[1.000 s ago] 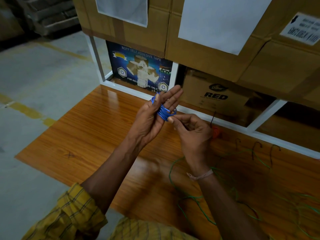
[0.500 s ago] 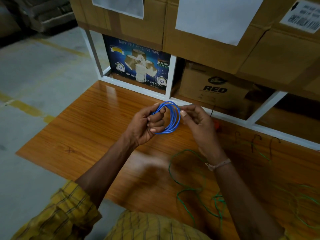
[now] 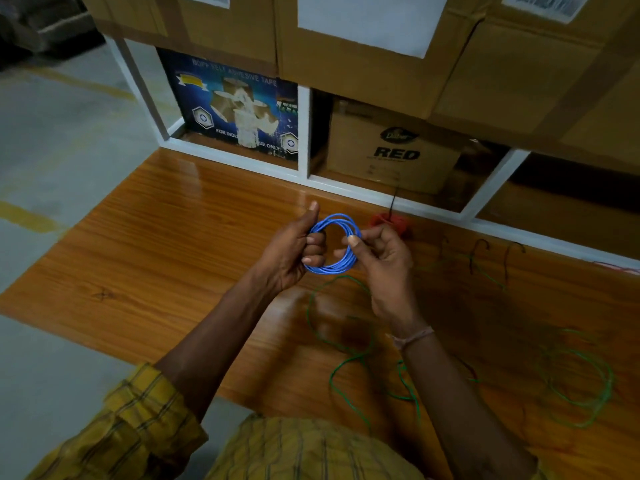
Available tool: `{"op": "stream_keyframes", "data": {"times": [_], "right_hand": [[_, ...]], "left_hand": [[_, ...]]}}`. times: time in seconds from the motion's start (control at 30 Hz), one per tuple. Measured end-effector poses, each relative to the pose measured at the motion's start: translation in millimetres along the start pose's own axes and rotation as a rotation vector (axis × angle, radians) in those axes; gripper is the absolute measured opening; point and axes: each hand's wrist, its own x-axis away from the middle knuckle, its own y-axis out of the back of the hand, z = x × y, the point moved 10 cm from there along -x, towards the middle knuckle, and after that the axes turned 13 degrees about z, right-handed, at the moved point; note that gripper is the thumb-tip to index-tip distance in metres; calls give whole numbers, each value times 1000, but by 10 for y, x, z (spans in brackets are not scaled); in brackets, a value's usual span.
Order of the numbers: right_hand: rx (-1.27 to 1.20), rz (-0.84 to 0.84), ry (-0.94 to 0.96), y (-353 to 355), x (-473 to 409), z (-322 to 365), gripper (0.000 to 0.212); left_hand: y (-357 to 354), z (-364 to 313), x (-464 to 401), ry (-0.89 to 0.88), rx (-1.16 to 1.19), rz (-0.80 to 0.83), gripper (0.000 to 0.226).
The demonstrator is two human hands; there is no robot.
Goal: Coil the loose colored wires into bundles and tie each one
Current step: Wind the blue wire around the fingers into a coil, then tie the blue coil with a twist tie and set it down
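A blue wire coil [image 3: 337, 220] of several round loops hangs in the air above the wooden board [image 3: 166, 251]. My left hand [image 3: 291, 252] grips its left side, thumb pointing up. My right hand [image 3: 382, 258] pinches the coil's right side between thumb and fingers. Behind my right hand lies a red wire bundle [image 3: 398, 224] with a dark tie sticking up. Loose green wire [image 3: 341, 370] sprawls on the board below my hands, and more green wire loops [image 3: 581, 386] lie at the right.
A white shelf frame [image 3: 303, 133] stands along the board's far edge, holding a blue tape box [image 3: 235, 109] and a brown carton marked RED [image 3: 394, 150]. Large cardboard boxes [image 3: 381, 64] sit above. Several dark bent ties [image 3: 485, 251] lie on the board at right. Grey floor lies at left.
The blue wire went from tight turns around my left fingers to an open round coil held between both hands. Both hands have dropped a little toward me.
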Motion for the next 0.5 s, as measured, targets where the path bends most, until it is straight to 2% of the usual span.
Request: {"op": "stream_keyframes", "data": {"times": [0.13, 0.27, 0.37, 0.5], "right_hand": [[-166, -169, -85, 387, 209, -216, 19], [-180, -224, -112, 723, 273, -329, 15], [-210, -234, -127, 927, 265, -377, 14], [-91, -128, -142, 1052, 166, -404, 11]], "left_hand": [[-145, 246, -139, -21, -20, 0, 36], [-412, 461, -242, -29, -12, 96, 37], [-539, 556, -326, -44, -50, 110, 31], [-437, 658, -421, -81, -46, -19, 28]]}}
